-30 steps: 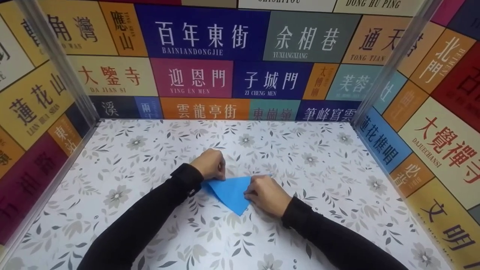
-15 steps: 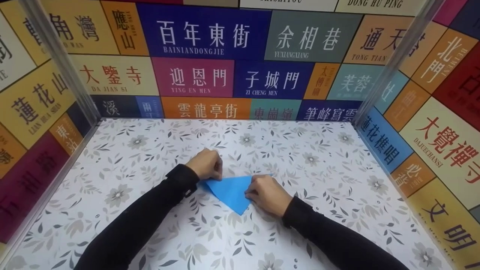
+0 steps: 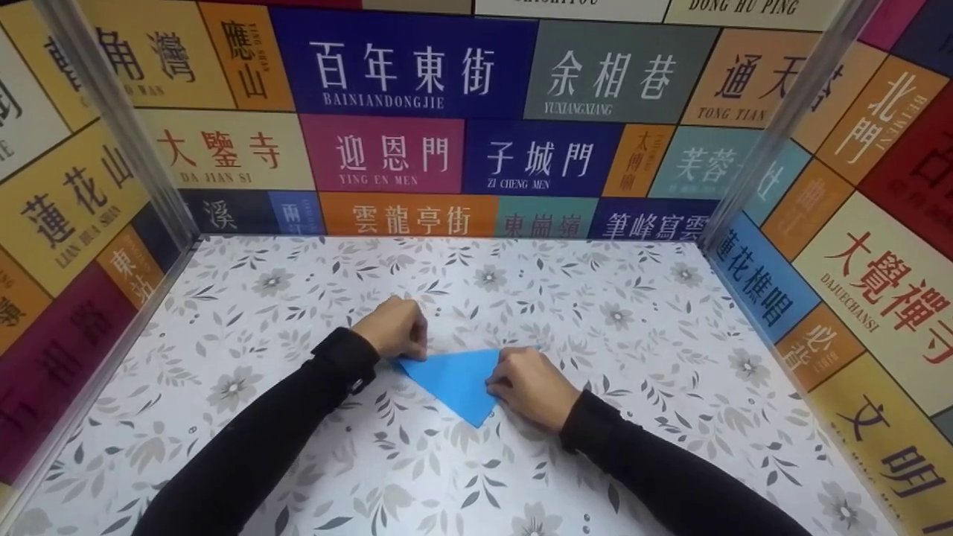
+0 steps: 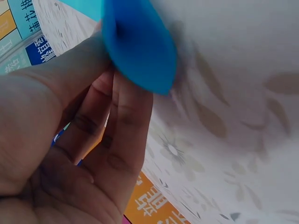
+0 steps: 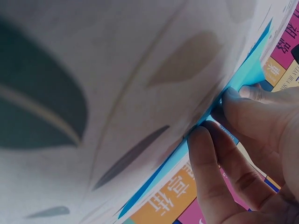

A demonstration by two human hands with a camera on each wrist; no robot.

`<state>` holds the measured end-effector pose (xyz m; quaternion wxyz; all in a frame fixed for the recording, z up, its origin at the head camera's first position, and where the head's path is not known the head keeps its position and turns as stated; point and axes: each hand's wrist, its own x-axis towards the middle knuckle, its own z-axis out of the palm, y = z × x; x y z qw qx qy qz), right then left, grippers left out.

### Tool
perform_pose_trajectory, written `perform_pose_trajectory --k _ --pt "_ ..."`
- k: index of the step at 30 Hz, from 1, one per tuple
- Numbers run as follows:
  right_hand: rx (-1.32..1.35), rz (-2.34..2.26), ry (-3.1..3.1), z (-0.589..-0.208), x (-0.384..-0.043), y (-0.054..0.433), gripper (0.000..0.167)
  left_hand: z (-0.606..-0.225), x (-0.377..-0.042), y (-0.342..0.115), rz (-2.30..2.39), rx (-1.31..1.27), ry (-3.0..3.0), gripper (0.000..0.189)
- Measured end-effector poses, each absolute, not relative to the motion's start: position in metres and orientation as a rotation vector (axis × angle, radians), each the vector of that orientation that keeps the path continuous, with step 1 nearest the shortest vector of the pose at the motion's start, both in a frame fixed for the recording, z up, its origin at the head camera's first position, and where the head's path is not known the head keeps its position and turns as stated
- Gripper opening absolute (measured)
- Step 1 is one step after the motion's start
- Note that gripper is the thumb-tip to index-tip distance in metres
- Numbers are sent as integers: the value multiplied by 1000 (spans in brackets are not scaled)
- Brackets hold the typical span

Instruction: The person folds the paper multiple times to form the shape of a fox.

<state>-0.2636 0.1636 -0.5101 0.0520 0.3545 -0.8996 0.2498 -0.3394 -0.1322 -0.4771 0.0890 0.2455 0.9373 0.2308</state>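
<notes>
Blue paper (image 3: 454, 380) lies on the flower-patterned tabletop (image 3: 327, 439), directly between my two hands and a little below the line joining them. Its visible part makes a rough triangle: long edge on the far side, running left to right and rising slightly towards the right, with one corner pointing back at me. Left hand (image 3: 392, 327) at the left end of that long edge, thumb on one side of the sheet and fingers on the other, a narrow pinch. From the left wrist the paper bows there, a dark hollow showing inside the curve, so I take it to be doubled over and not yet pressed flat at that end. Right hand (image 3: 530, 383) on the other side, fingers bent and pinching the right edge; seen from that wrist, the blue is a thin slanting strip at my fingertips. A sliver of blue pokes out beyond the right knuckles; the rest of that side is covered by my hand, and its shape there I cannot tell. Relation that matters: the near corner sits closer to the right fingertips than to the left, while the far edge spans from one grip to the other. My judgement: this edge is the axis to mind, since uneven pull from either end could skew the sheet. Black sleeves (image 3: 246, 439) reach in from both lower sides, well apart from the paper.
</notes>
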Motion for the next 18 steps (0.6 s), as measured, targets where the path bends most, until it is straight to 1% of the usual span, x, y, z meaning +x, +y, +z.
perform_pose_trajectory --k 8,14,18 --pt "1084 742 -2716 -509 -264 165 6 -478 -337 -149 681 709 2796 15" --pt "1085 759 -2740 -509 -263 164 8 -479 -333 -167 728 651 2774 16" --pt "1065 764 -2755 -508 -263 164 8 -480 -331 -178 750 662 2778 17"
